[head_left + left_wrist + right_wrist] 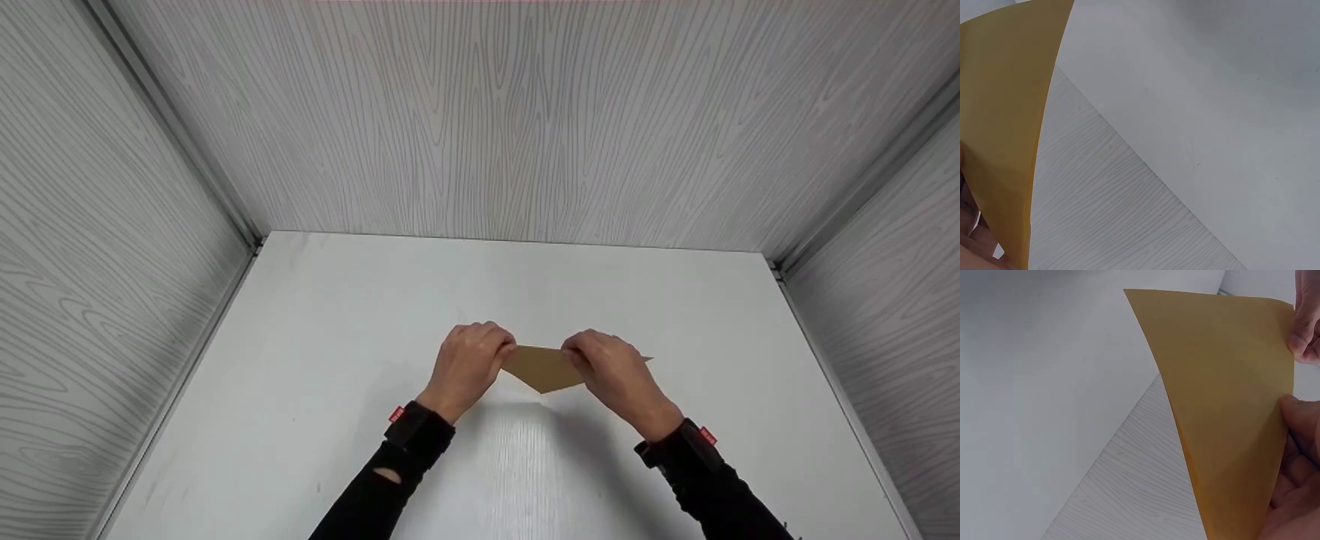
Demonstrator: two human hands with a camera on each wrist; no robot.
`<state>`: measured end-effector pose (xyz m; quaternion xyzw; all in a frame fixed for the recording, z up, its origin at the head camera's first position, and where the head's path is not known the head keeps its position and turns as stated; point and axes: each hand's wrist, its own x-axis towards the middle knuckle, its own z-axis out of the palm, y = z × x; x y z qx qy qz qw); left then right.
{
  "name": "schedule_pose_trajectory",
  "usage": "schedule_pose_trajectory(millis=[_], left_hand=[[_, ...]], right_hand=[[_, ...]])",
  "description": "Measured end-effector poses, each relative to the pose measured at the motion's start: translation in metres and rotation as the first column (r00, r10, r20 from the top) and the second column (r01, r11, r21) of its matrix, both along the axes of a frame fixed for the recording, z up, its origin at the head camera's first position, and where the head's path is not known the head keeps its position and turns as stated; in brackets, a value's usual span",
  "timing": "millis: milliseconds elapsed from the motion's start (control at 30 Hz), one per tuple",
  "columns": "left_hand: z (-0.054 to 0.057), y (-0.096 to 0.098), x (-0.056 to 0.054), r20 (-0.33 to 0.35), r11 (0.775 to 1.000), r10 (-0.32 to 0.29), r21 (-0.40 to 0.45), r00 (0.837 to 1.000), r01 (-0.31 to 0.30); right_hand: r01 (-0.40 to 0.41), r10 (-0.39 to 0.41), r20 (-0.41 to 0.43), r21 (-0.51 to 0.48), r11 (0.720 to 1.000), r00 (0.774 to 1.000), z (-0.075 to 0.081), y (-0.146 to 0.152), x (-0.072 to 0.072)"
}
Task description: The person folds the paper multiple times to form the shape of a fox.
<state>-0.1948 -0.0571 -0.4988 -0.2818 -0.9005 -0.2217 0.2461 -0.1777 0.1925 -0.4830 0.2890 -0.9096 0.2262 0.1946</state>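
Your left hand and right hand pinch a gold-brown sheet above the white table; wood-grained panels rise far, left and right.

the smooth sheet looks papery, the tabletop glossy.

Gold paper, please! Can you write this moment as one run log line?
left hand: pinches gold paper | right hand: pinches same sheet | gold paper: held above white table
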Motion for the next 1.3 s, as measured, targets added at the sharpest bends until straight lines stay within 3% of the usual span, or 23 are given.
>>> schedule_pose_trajectory(millis=[467,767,1033,1300], left_hand=[[-0.007,-0.016,-0.001,0.038,0.999,0.023,0.026,0.999,-0.024],[-0.005,-0.02,-0.001,0.05,0.999,-0.006,0.051,0.999,0.004],[-0.007,-0.028,-0.002,0.053,0.998,0.043,0.034,0.998,-0.045],[-0.007,-0.032,-0.002,0.051,0.997,0.044,0.054,0.998,-0.047]], right_hand=[[0.026,-0.026,0.02,0.011,1.0,0.999,-0.001,0.006,-0.001],[-0.002,0.002,0.011,-0.01,1.0,1.0,-0.001,0.011,-0.001],[0.049,-0.048,0.024,-0.011,0.999,0.999,0.003,0.021,-0.003],[0.056,-0.056,0.041,-0.001,0.998,0.998,0.002,0.025,-0.004]])
